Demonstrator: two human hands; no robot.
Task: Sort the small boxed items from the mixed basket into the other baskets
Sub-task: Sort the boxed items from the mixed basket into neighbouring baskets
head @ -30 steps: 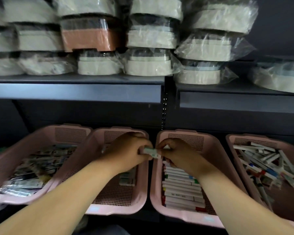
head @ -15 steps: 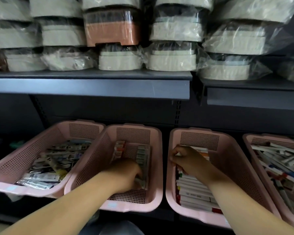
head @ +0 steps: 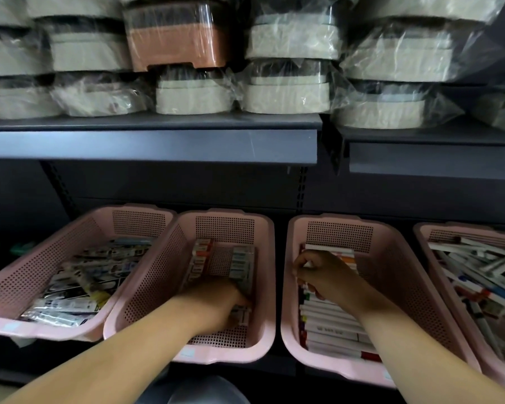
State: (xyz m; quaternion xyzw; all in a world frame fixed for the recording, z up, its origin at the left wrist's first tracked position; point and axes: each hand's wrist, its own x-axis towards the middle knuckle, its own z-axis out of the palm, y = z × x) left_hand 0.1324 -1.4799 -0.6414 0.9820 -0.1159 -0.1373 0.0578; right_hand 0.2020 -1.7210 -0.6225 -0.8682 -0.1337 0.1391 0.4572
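Observation:
Four pink baskets stand in a row on the bottom shelf. My left hand [head: 216,301] reaches into the second basket [head: 267,287]. Its fingers curl down onto a small box [head: 241,316] at the near end of the right column of boxes [head: 242,266]. A second column [head: 200,258] lies to the left of it. My right hand [head: 324,275] is in the third basket [head: 405,287], over a neat stack of white boxes [head: 330,328]. Its curled fingers pinch a white box [head: 307,264] at the stack's left edge. The mixed basket [head: 420,231] at far right holds several loose boxes.
The leftmost basket [head: 27,275] holds several flat printed packets. A dark shelf [head: 158,144] overhangs the baskets. It carries plastic-wrapped beige containers [head: 286,94] and one orange one [head: 178,45]. A dark round object [head: 199,392] sits low between my forearms.
My hands held a small box together above the basket rims and have since parted. The left hand went down into the second basket, the right into the third. The view shifted left.

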